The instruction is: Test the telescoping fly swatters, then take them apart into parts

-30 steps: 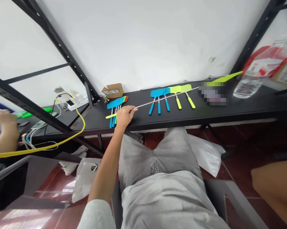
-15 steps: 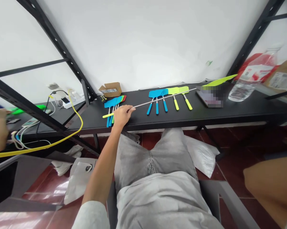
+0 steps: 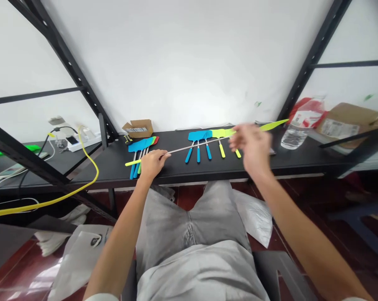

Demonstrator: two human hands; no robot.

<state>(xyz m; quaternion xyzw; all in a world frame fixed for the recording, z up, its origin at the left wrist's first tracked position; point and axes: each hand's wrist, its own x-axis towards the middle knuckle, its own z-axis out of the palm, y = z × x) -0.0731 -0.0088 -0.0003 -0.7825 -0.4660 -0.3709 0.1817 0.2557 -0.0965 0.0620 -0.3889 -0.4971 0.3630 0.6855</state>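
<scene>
My left hand (image 3: pixel 152 164) is closed around the thin metal rod of an extended fly swatter, just beyond its yellow-green handle (image 3: pixel 132 163). The rod (image 3: pixel 189 147) slants up to the right, ending in a flat yellow-green swatter head (image 3: pixel 274 125). My right hand (image 3: pixel 253 146), blurred by motion, hovers in front of the rod near that head, its fingers loosely apart. Beneath the rod lie several short swatters: blue ones (image 3: pixel 200 136) and yellow-green ones (image 3: pixel 218 133). A stacked bunch of swatters (image 3: pixel 140 145), blue, green and red, lies beside my left hand.
A small open cardboard box (image 3: pixel 139 128) stands by the wall on the black table (image 3: pixel 170 171). To the right are a plastic bottle (image 3: pixel 297 129) and a larger cardboard box (image 3: pixel 342 125). A yellow cable (image 3: pixel 93 177) hangs at left, near the black shelf post (image 3: pixel 71 62).
My right hand has come in from the lower right to the swatter's head end. My left hand still grips the rod. The view has shifted slightly.
</scene>
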